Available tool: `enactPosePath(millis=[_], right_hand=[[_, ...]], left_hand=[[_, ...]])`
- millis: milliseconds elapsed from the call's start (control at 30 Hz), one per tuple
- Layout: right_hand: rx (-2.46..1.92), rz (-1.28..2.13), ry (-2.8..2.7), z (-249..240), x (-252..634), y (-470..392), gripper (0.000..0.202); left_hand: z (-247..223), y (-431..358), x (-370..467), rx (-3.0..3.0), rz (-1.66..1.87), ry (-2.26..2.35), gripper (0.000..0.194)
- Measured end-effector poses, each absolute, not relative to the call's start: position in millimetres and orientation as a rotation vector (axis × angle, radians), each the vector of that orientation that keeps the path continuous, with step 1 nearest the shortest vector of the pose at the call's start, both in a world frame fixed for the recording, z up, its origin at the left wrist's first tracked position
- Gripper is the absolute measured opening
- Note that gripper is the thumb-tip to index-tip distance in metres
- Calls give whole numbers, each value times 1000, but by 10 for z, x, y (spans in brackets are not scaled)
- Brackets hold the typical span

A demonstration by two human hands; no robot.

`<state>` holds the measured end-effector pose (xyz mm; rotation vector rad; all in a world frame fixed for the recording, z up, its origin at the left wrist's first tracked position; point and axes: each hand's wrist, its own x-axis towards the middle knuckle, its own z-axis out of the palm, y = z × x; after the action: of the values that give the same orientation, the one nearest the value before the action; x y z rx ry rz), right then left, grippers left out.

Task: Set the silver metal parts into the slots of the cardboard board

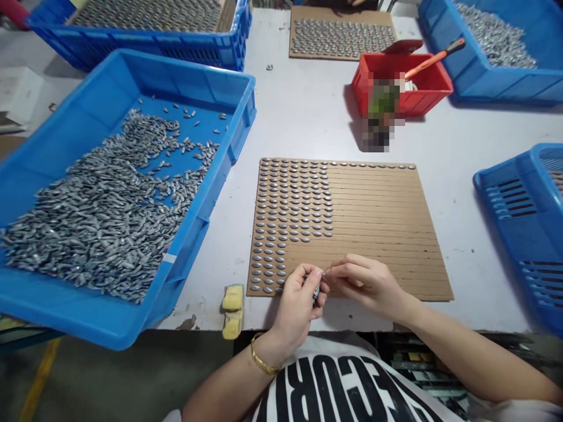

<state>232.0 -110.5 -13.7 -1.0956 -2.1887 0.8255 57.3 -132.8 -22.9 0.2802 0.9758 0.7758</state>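
My left hand [303,296] is curled round several small silvery oval pieces at the near edge of a ribbed cardboard sheet [378,223]. Close beside it, my right hand [367,281] has its thumb and fingertips pinched on a tiny piece, just by the left thumb. Rows of the same oval pieces [292,199] lie on the left part of the sheet, and one row runs along its far edge. A blue tray [240,126] to the left holds a large heap of these pieces [101,205].
A red box [422,102] with an orange-handled tool [433,60] stands beyond the sheet. Blue crates [505,199] [488,82] are at the right, another [176,47] at the back left. A filled cardboard sheet [343,35] lies behind. Yellow blocks [233,310] sit at the table's edge.
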Motion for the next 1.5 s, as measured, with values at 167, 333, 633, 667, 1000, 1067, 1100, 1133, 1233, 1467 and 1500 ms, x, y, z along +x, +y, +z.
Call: enactPosePath(millis=[167, 333, 633, 667, 1000, 1067, 1100, 1133, 1233, 1467, 1500], right_hand=[[-1188, 302, -2260, -371, 2334, -907, 24], [-1193, 161, -2471, -526, 2263, -749, 26], [-1249, 102, -2597, -551, 2243, -736, 24], [-1252, 104, -2601, -553, 2243, -735, 24], [-1324, 990, -2027, -111, 2291, -958, 16], [-1268, 1233, -1950, -30, 2301, -1027, 16], [-1232, 1319, -1920, -10, 2303, -1053, 16], [-1195, 1379, -1896, -1, 2304, -1071, 15], [-1104, 1411, -1880, -24, 2307, -1098, 13], [-1091, 931, -2106, -138, 2310, -1154, 17], [-1107, 873, -2122, -148, 2310, -1160, 18]], left_hand=[[-190, -1339, 580, 177, 825, 954, 30], [-168, -1392, 615, 165, 772, 940, 25], [-182, -1416, 566, 206, 734, 918, 31], [-191, -1415, 561, 199, 755, 934, 31], [-217, -1390, 551, 162, 885, 983, 34], [-223, -1390, 566, 177, 879, 980, 32], [-227, -1391, 575, 186, 874, 975, 32], [-231, -1391, 584, 192, 870, 969, 32], [-238, -1389, 608, 169, 872, 955, 30], [-205, -1378, 640, 147, 860, 922, 27], [-204, -1377, 642, 155, 863, 927, 28]])
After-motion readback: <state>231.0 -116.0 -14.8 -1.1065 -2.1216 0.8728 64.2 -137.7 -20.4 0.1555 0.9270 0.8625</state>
